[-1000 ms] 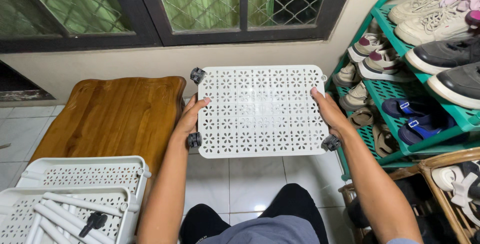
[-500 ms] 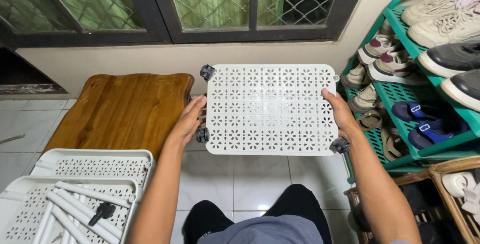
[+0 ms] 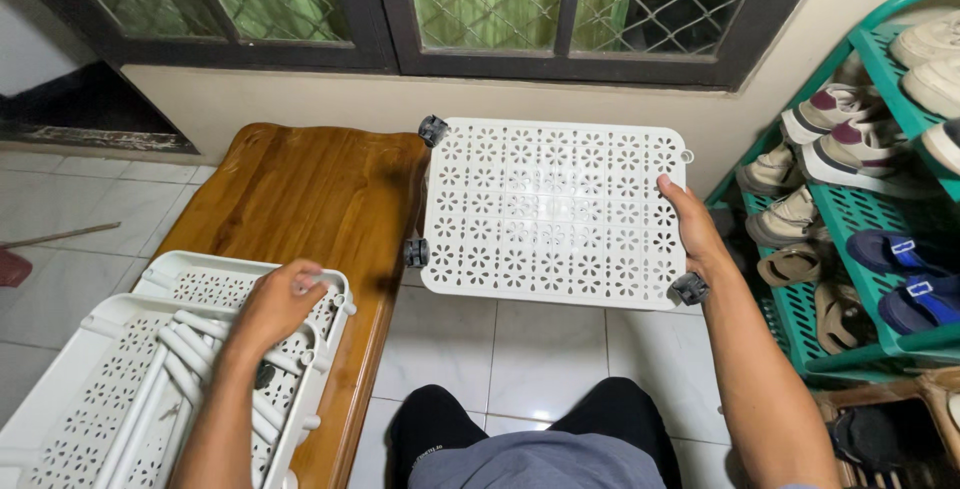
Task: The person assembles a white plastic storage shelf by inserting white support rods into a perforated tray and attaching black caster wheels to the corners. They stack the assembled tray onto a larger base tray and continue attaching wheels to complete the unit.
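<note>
Head view, order by size.

Wooden bench [image 3: 300,209]: brown, glossy, runs from 12 o'clock of the left forearm down toward 6 o'clock, below the window wall.

Perforated white plastic shelf panel [image 3: 555,211]: flower-pattern holes, held roughly flat above the tiled floor [image 3: 520,349], at 3 o'clock of the bench and just beside its edge. Three black caster wheels show at its corners: one at the far left corner [image 3: 433,130], one at the near left corner [image 3: 416,253], one at the near right corner [image 3: 690,290].

Stacked white trays [image 3: 110,369]: at 8 o'clock of the panel, resting partly on the bench's near end. The top tray carries a bundle of white plastic tubes [image 3: 190,359].

Green shoe rack [image 3: 850,209]: at 3 o'clock of the panel, loaded with sneakers and sandals.

Right hand [image 3: 690,234]: closed on the panel's right edge, thumb on top, fingers beneath; it alone carries the panel.

Left hand [image 3: 275,304]: off the panel, lying over the tubes in the top tray, fingers curled at the tray's far rim. Whether it actually grips a tube — cannot tell.
</note>
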